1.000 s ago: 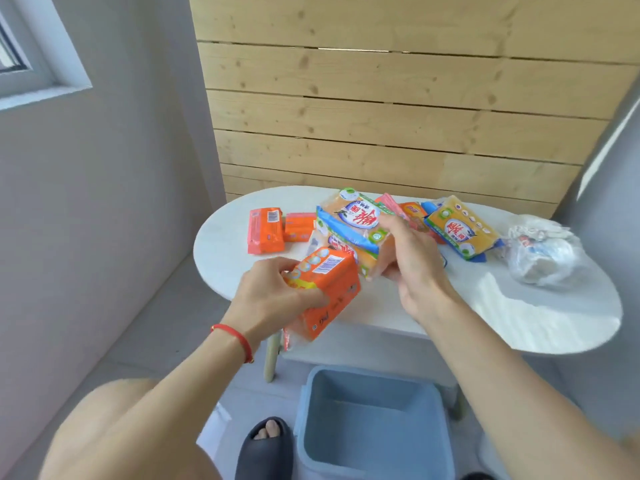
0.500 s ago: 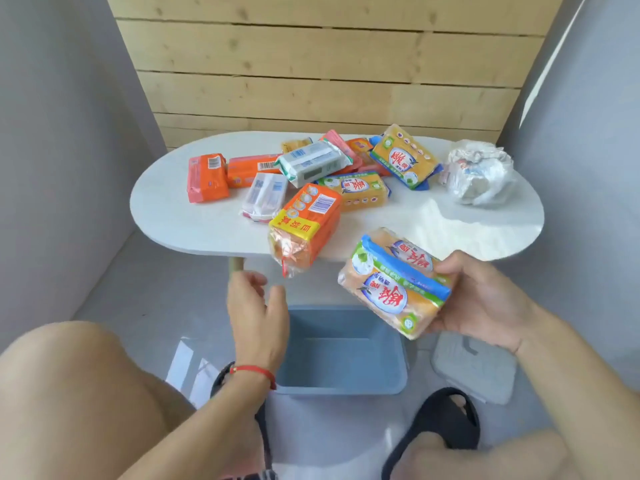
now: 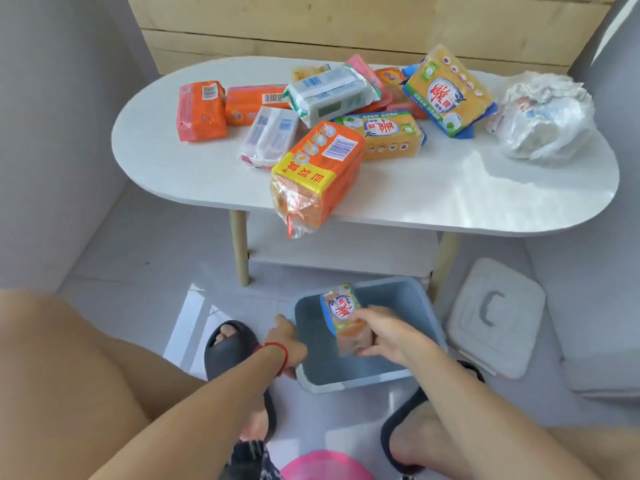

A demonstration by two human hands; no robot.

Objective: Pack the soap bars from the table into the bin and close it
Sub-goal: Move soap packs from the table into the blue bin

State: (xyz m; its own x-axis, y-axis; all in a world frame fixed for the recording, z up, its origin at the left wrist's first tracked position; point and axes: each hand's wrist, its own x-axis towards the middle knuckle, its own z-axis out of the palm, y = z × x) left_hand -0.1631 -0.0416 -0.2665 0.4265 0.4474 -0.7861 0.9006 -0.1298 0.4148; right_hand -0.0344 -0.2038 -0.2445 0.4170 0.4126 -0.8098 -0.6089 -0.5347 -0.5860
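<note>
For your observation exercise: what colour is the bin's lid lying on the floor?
Pale grey-white lid, with a darker grey handle; the head view shows it.

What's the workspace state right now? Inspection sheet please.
Surface: white oval table, lower shelf beneath.
Job's things: soap packs heaped on table; orange multipack overhanging front edge; blue bin open on floor; lid beside it.
Clutter: plastic bag at table's right end.
Grippers: left hand on bin rim; right hand lowering a yellow soap pack into bin.
Cables: nothing seen.
Surroundings: wood-plank wall, grey walls, tiled floor.
</note>
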